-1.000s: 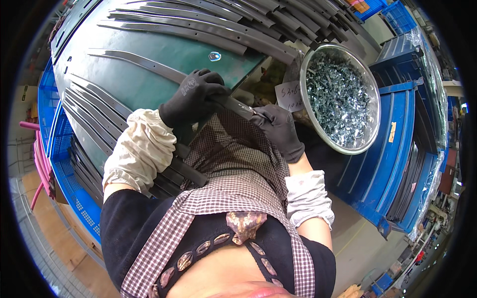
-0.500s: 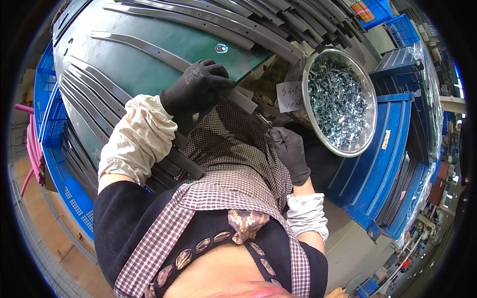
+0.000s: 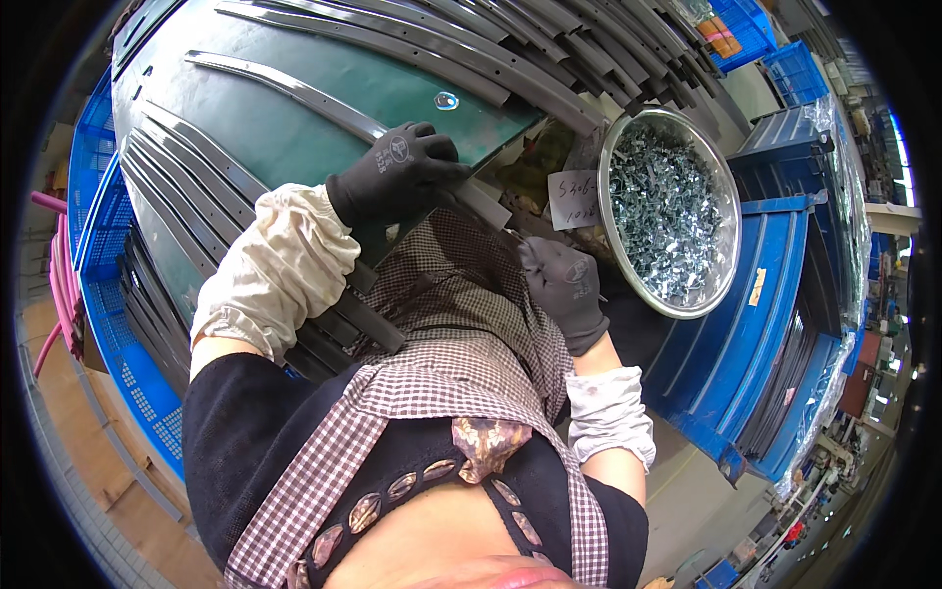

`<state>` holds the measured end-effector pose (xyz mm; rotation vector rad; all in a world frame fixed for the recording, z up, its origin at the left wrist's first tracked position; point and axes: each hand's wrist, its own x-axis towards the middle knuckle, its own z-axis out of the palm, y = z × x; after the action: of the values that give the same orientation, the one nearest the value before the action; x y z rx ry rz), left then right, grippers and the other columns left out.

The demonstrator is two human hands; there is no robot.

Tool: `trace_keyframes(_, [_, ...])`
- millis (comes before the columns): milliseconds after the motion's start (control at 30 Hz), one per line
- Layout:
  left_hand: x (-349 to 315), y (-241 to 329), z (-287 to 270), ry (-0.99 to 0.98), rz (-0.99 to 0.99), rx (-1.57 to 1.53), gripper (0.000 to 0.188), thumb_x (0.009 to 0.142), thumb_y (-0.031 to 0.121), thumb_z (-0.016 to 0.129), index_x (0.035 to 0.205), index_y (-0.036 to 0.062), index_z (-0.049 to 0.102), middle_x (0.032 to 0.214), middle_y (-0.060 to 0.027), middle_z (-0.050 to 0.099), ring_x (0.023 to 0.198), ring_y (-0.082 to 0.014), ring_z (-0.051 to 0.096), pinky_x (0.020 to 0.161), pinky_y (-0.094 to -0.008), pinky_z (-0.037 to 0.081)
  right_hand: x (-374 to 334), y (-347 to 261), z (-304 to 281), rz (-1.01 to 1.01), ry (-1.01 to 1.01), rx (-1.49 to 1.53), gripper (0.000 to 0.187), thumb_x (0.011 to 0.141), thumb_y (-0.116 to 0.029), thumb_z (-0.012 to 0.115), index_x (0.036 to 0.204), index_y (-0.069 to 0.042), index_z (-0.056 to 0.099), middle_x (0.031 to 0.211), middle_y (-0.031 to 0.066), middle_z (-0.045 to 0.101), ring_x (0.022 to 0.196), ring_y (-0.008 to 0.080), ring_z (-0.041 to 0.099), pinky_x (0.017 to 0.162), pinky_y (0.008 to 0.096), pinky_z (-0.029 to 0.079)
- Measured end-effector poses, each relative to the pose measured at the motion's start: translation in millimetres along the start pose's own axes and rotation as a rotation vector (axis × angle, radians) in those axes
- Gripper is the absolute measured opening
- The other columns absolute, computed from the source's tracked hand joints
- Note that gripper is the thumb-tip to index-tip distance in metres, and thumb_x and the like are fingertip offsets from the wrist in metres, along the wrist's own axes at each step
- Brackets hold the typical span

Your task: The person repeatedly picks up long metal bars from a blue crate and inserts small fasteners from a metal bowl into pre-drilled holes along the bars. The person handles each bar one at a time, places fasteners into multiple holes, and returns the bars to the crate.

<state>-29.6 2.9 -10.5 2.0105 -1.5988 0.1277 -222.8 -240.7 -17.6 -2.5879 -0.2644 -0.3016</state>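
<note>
My left hand (image 3: 400, 173), in a black glove, is closed around a long dark grey strip (image 3: 285, 84) near its end. The strip lies slantwise over the green tabletop (image 3: 324, 128), and its tip sticks out past my fingers over the table's edge. Close to that tip, my right hand (image 3: 567, 285), also gloved, has its fingers pinched together. A small shiny bit shows at those fingertips, too small to name. Right of this hand stands a round metal bowl (image 3: 731, 257) full of small shiny metal clips (image 3: 667, 206).
More dark strips (image 3: 186, 187) lie at the table's left, and a pile of them (image 3: 549, 49) runs along the back. A blue basket (image 3: 128, 344) stands at the left. Blue metal bins (image 3: 726, 324) are at the right. A paper label (image 3: 572, 200) hangs beside the bowl.
My right hand has moved slightly up and left, closer to the strip's tip, and has turned so its back shows more. The left hand keeps its hold on the strip.
</note>
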Motion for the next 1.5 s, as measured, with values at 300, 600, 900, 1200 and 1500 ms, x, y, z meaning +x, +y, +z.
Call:
trace_keyframes(300, [0,5,-2,-0.029,-0.086,-0.004,0.033,0.072,0.020,0.080,0.104,0.0138,0.073,0.091,-0.0064,0.063,0.086,-0.0288,0.060,0.075,-0.0408,0.051,-15,17,-24,0.038,0.033,0.067,0.014,0.093,-0.019,0.067,0.089,-0.005,0.065,0.076,0.0129,0.066,0.066,0.0311,0.066,0.058,0.0400,0.052])
trace_keyframes(600, [-54,-3,-46,-0.167,-0.381,-0.240,0.039,0.074,0.020,0.080,0.111,0.0092,0.071,0.093,-0.0110,0.066,0.089,-0.0305,0.063,0.077,-0.0414,0.052,-54,139,-83,0.584,0.171,-0.004,0.026,0.094,-0.025,0.068,0.105,-0.001,0.069,0.078,0.0115,0.065,0.059,0.0203,0.061,0.060,0.0371,0.049])
trace_keyframes(900, [-34,-10,-73,-0.227,-0.653,-0.176,0.040,0.083,0.017,0.077,0.120,0.0057,0.067,0.088,-0.0102,0.068,0.075,-0.0218,0.064,0.072,-0.0356,0.052,-42,198,-68,0.810,-0.069,-0.629,0.059,0.079,-0.036,0.078,0.127,-0.010,0.059,0.117,0.0194,0.063,0.113,0.0405,0.060,0.092,0.0494,0.050])
trace_keyframes(1200, [24,-99,-7,0.221,-0.277,0.566,0.059,0.086,0.035,0.069,0.136,0.0066,0.055,0.139,-0.0154,0.056,0.125,-0.0351,0.054,0.107,-0.0478,0.040,-65,212,-69,0.648,0.112,-0.479,0.025,0.089,-0.027,0.066,0.103,-0.006,0.069,0.105,0.0167,0.067,0.099,0.0366,0.065,0.086,0.0460,0.052])
trace_keyframes(1500, [27,-55,-15,0.010,-0.433,0.410,0.054,0.082,0.034,0.071,0.131,0.0141,0.060,0.117,-0.0137,0.060,0.115,-0.0357,0.056,0.103,-0.0517,0.038,-57,195,-74,0.647,0.262,-0.251,0.025,0.095,-0.028,0.058,0.099,-0.005,0.068,0.087,0.0202,0.067,0.083,0.0398,0.065,0.073,0.0487,0.050])
